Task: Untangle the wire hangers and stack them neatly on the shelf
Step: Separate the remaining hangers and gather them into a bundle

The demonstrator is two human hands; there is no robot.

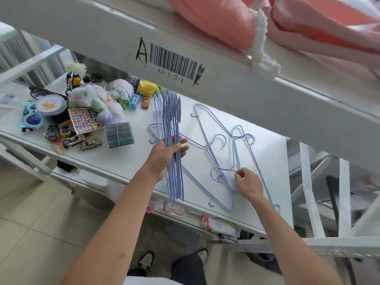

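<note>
My left hand (164,156) grips a bundle of several light-blue wire hangers (173,124) held together edge-on, standing on the white shelf (273,165). To its right, loose blue hangers (218,145) lie crossed over one another flat on the shelf. My right hand (247,183) pinches the neck of one loose hanger (221,171) near the shelf's front edge, by its hook. One more hanger (153,130) lies behind the bundle on the left.
Left part of the shelf holds toy cars (74,138), a sticker sheet (84,120), a banded card stack (118,134), sunglasses (30,118), a round tub (50,104) and bagged items (98,97). A barcoded beam (174,62) overhangs; pink fabric (226,19) lies above.
</note>
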